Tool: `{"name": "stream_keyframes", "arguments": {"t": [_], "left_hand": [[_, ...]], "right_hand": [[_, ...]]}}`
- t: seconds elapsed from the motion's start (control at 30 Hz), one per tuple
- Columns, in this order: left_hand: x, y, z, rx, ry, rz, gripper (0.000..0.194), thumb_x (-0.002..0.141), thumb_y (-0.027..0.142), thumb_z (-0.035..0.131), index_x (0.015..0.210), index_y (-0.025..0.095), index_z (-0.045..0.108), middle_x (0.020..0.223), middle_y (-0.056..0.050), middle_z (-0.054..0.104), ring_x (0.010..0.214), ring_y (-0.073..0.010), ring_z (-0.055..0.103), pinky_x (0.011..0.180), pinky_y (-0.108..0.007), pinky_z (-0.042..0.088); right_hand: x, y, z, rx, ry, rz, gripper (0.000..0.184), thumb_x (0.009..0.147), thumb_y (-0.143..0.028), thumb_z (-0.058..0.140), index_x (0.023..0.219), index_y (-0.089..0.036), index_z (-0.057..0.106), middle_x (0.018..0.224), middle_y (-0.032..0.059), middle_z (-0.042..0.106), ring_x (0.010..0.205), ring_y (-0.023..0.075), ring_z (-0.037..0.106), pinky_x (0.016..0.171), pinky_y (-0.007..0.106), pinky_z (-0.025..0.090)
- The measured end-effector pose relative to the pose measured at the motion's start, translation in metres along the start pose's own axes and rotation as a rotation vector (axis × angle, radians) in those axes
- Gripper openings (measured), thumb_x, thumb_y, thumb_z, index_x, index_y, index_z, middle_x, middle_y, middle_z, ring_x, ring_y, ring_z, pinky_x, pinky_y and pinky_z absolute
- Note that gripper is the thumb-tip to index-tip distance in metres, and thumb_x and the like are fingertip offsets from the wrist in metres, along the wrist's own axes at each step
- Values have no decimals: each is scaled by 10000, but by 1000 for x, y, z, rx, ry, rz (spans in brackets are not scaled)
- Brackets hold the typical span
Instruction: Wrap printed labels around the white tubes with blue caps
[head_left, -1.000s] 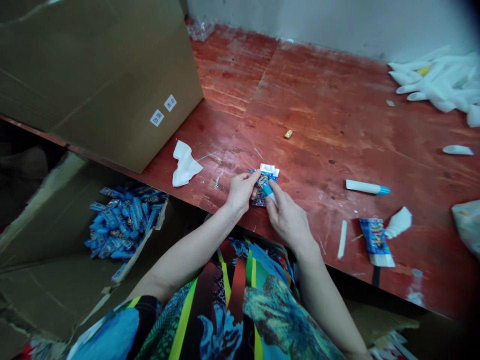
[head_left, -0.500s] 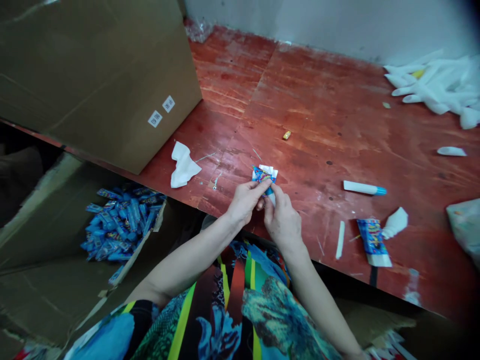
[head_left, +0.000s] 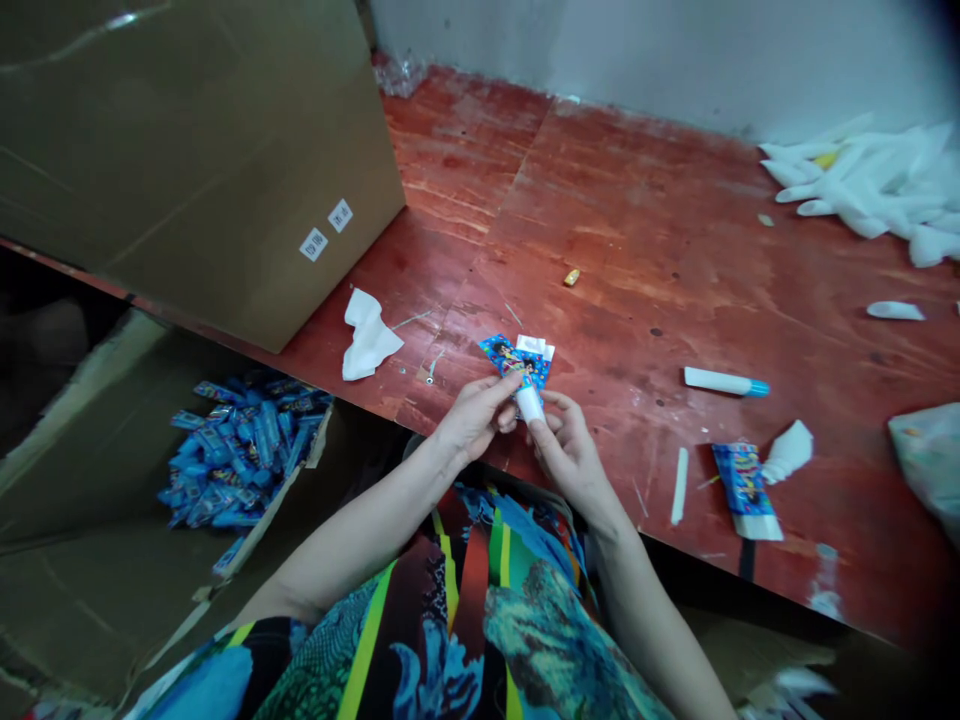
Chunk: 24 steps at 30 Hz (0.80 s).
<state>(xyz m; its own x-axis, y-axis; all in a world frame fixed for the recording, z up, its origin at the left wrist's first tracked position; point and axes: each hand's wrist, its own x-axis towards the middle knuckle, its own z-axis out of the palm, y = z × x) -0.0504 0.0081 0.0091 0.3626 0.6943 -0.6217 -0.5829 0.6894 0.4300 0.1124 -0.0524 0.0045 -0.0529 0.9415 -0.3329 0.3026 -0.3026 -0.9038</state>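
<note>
My left hand [head_left: 480,415] pinches a blue printed wrapper [head_left: 498,352] between thumb and fingers, near the table's front edge. A short white tube [head_left: 529,403] sticks out of the wrapper's lower end, slanting towards me. My right hand [head_left: 571,445] has its thumb at the tube's bottom end and its fingers curled behind. Just beyond the fingers, partly covered, is a second blue printed packet with a white top [head_left: 534,346]. Whether it is held or lies on the table I cannot tell.
On the red table [head_left: 600,200] lie a white tube with a blue cap [head_left: 726,382], a blue packet [head_left: 742,475], a torn white scrap [head_left: 367,335] and a white pile [head_left: 877,180]. A large carton [head_left: 225,180] stands left. Below it, an open box holds many blue packets [head_left: 240,450].
The wrapper has tilted left and the white tube now shows at its lower end. My right hand has shifted slightly down and right, to the tube's bottom. The view has moved slightly.
</note>
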Motion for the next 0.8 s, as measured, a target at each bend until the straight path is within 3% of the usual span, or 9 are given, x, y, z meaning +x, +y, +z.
{"name": "stream_keyframes", "arguments": {"t": [0.1, 0.17, 0.3, 0.43, 0.6, 0.7, 0.8], "left_hand": [[-7, -8, 1, 87, -65, -44, 428, 955, 445, 945, 770, 152, 694, 503, 47, 474, 442, -63, 360, 506, -246, 277], [-10, -11, 1, 138, -82, -54, 434, 916, 475, 967, 788, 144, 718, 526, 37, 505, 448, -70, 387, 512, -255, 282], [-10, -5, -2, 169, -92, -34, 479, 982, 523, 889, 753, 150, 695, 528, 9, 529, 469, -87, 438, 524, -252, 314], [-8, -3, -8, 112, -177, -73, 526, 979, 577, 878, 729, 169, 661, 488, 24, 464, 490, -114, 471, 541, -242, 395], [-14, -10, -9, 37, -277, -94, 596, 839, 692, 959, 709, 202, 647, 481, 37, 430, 502, -158, 483, 538, -303, 531], [-18, -13, -9, 26, -245, -71, 604, 819, 701, 975, 703, 201, 656, 480, 34, 436, 502, -147, 469, 559, -304, 547], [-20, -15, -13, 47, -177, -44, 622, 821, 684, 984, 665, 189, 640, 486, 15, 467, 509, -129, 490, 568, -267, 499]], "right_hand": [[-2, -2, 0, 207, 26, 99, 483, 1105, -598, 744, 1449, -336, 529, 800, -84, 654, 521, 147, 502, 485, 279, 419], [1, -4, -2, 240, 29, 103, 529, 1066, -588, 804, 1436, -321, 539, 790, -87, 670, 516, 134, 484, 470, 261, 392], [-2, -10, -12, 278, -90, 93, 626, 1016, -588, 852, 1525, -304, 623, 871, -31, 749, 581, 163, 580, 499, 295, 508], [-11, -9, -22, 322, -218, 85, 736, 986, -495, 902, 1653, -339, 633, 1108, 38, 854, 750, 214, 749, 692, 401, 686], [-11, -5, -12, 376, -72, 147, 610, 881, -429, 1000, 1422, -328, 737, 900, 7, 882, 727, 252, 788, 612, 381, 662], [-7, -10, -3, 358, 21, 172, 433, 866, -407, 1025, 1198, -348, 753, 786, -22, 855, 676, 248, 773, 555, 344, 607], [-1, -15, 7, 317, 33, 168, 425, 842, -436, 1047, 1082, -349, 708, 698, -45, 811, 598, 225, 723, 514, 307, 537]]}}
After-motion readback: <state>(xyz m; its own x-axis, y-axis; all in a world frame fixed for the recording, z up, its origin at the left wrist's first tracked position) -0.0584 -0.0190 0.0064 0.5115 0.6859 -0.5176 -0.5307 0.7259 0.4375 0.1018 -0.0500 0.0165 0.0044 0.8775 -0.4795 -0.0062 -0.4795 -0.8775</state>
